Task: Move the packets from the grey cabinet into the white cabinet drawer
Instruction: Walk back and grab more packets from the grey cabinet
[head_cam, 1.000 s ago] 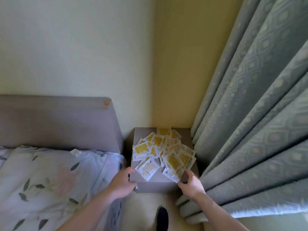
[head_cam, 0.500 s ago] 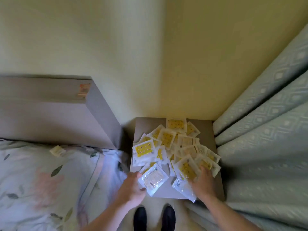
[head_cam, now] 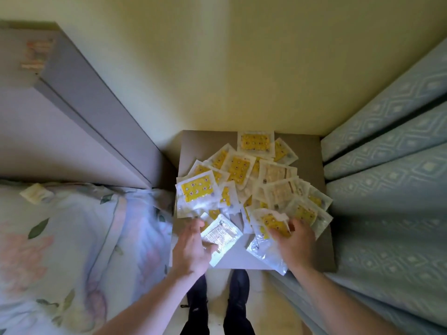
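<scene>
While two hands (head_cam: 244, 243) grip packets (head_cam: 242, 170), dozens cover grey cabinet (head_cam: 312, 151).

A single wide-angle view from the person's head looks steeply down, almost straight over the small square grey cabinet top (head_cam: 312, 170), which sits close below in the lower middle of the picture. Its front edge lies toward the camera; its back edge meets the pale yellow wall (head_cam: 229, 64). The wide lens bends the grey headboard (head_cam: 79, 131) at left and patterned blue-green curtain (head_cam: 387, 153) at right outward.
</scene>
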### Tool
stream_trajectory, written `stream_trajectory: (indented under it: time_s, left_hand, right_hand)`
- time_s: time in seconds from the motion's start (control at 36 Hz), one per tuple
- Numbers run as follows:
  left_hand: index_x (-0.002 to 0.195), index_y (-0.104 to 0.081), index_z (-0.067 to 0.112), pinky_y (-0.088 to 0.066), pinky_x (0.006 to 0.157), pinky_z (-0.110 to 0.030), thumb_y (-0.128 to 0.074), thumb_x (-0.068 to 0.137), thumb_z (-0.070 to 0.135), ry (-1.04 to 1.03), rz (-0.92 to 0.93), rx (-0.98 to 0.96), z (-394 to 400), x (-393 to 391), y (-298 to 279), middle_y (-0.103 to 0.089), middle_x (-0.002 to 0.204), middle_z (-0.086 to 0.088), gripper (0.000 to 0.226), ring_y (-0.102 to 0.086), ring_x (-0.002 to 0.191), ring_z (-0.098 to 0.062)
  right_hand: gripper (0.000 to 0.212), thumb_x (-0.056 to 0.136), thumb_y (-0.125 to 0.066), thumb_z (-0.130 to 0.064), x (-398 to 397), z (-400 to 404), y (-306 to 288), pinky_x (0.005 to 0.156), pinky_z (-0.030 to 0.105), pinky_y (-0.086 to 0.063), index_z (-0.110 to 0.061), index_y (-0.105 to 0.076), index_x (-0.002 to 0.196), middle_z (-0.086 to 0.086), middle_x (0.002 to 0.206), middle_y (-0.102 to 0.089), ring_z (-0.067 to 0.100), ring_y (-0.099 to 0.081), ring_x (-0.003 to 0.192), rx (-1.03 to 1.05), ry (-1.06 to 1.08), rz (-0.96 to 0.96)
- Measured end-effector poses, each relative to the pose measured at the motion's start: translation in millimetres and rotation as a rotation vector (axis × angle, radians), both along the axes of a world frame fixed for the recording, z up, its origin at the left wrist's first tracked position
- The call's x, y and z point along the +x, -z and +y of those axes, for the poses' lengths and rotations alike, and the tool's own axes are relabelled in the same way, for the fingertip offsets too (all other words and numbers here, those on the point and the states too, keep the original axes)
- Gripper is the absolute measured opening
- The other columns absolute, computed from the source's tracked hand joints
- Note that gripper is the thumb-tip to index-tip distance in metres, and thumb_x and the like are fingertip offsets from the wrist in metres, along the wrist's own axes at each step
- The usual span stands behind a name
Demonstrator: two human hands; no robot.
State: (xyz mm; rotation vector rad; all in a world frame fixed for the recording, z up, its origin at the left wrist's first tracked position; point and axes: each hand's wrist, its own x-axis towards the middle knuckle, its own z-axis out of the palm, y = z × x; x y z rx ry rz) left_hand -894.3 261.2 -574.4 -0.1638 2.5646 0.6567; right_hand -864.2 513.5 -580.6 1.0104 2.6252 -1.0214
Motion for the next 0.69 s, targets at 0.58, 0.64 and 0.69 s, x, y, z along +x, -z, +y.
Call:
stream_trajectory:
  time_s: [0.58,0.64,0.69]
  left_hand:
    - [0.092,-0.077,0.03,-0.048,0.089,-0.032,-0.067,0.071,0.058,0.082,-0.015,0.066,-46,17,5,-0.053,0.117,0.006,0.037,-0.047,0.111,-0.022]
    - [0.086,-0.076,0.027,-0.046,0.091,-0.031,-0.073,0.072,0.057,0.027,-0.007,0.071,-42,15,10,-0.051,0.122,0.003,0.033,-0.047,0.113,-0.023]
    - [0.079,-0.073,0.025,-0.04,0.094,-0.028,-0.081,0.072,0.049,-0.029,0.004,0.066,-35,13,11,-0.048,0.123,0.003,0.026,-0.045,0.113,-0.021]
  right_hand:
    - [0.04,0.078,-0.078,-0.046,75,-22,0,0.067,0.029,-0.052,-0.007,-0.073,0.088,0.013,0.088,-0.072,0.026,-0.068,0.077,-0.165,0.341,-0.366]
    - [0.041,0.079,-0.077,-0.045,71,-24,2,0.067,0.027,-0.049,-0.007,-0.074,0.094,0.015,0.093,-0.072,0.028,-0.069,0.083,-0.128,0.36,-0.371]
    - [0.048,0.076,-0.077,-0.05,72,-29,4,0.072,0.031,-0.054,-0.01,-0.073,0.102,0.015,0.102,-0.067,0.029,-0.067,0.088,-0.08,0.357,-0.355]
